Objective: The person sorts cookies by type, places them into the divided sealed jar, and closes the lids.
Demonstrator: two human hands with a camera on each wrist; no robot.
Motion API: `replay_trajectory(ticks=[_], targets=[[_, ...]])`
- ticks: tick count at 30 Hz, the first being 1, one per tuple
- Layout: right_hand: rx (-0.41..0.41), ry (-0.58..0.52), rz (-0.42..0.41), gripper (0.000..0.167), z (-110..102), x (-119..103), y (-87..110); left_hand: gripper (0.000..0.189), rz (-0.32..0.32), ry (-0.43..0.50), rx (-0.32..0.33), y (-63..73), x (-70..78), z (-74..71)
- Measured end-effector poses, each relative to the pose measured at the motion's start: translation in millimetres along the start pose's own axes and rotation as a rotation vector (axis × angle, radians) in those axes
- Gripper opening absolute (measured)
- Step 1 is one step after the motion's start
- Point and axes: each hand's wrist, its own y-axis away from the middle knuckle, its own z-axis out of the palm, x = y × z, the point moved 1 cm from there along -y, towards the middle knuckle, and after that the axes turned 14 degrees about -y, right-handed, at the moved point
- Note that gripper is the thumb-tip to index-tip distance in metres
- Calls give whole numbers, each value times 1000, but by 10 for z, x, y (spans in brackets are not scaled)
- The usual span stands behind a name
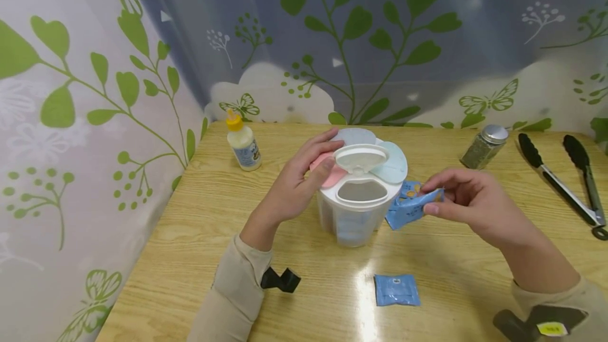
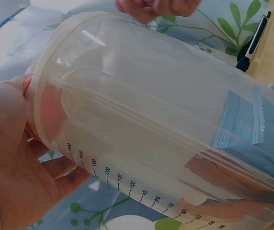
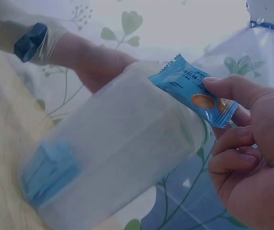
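My left hand point(image 1: 296, 178) grips the lid edge of a clear plastic storage container point(image 1: 328, 215), its thumb over the pink section. The container stands upright on the table. On its lid the front flap point(image 1: 361, 160) is raised above an opening. Blue packets point(image 2: 242, 120) lie at the bottom of one compartment, and brown ones point(image 2: 223, 172) in the compartment beside it. My right hand point(image 1: 480, 205) pinches a blue snack packet point(image 3: 189, 88) with round biscuits printed on it, close to the container's right side. Another blue packet point(image 1: 397, 290) lies flat on the table in front.
At the back left of the wooden table point(image 1: 190, 257) stands a bottle point(image 1: 244, 144) with a yellow cap. A glass shaker jar point(image 1: 484, 146) with a metal lid and black-tipped tongs point(image 1: 565, 189) are at the right. A leaf-patterned curtain point(image 1: 294, 41) hangs behind.
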Motion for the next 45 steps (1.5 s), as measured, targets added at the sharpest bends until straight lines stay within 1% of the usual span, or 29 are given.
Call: replay_trajectory(ticks=[4, 10, 12, 16, 17, 18, 20, 23, 24, 26, 27, 30, 35, 40, 43, 45], targets=[[7, -55, -70, 35, 96, -65, -110, 58, 0, -1, 0, -2, 7, -3], [131, -73, -169, 32, 278, -141, -280, 59, 3, -2, 0, -4, 5, -1], [175, -70, -194, 29, 351, -167, -339, 59, 2, -5, -1, -3, 6, -3], [208, 5, -185, 26, 484, -244, -432, 59, 1, -13, -2, -3, 9, -7], [204, 34, -184, 24, 511, -256, -449, 59, 1, -15, -2, -3, 9, -8], [183, 61, -196, 24, 532, -259, -466, 59, 2, -16, -1, -3, 6, -7], [134, 149, -225, 24, 565, -253, -495, 60, 3, -16, 0, -2, -2, -5], [49, 260, -276, 30, 589, -210, -521, 62, 3, -6, 1, 1, -11, -2], [32, 293, -290, 32, 591, -194, -522, 62, 3, -4, 0, 2, -12, -2], [22, 339, -293, 35, 588, -167, -513, 63, 4, 0, -1, 4, -12, -1], [24, 344, -292, 34, 583, -156, -504, 63, 4, 0, -2, 4, -11, -2], [47, 348, -281, 34, 553, -136, -465, 62, 6, -3, -2, 1, -10, -1], [50, 293, -257, 36, 471, -128, -391, 62, 8, -9, 3, -10, -2, -5], [-3, 211, -253, 41, 369, -96, -303, 61, 9, -9, 4, -12, 6, -8], [-63, 140, -267, 48, 303, -62, -243, 60, 9, -8, 3, -10, 4, -5], [-108, 97, -277, 48, 259, -34, -202, 60, 8, -8, 2, -10, 1, 0]])
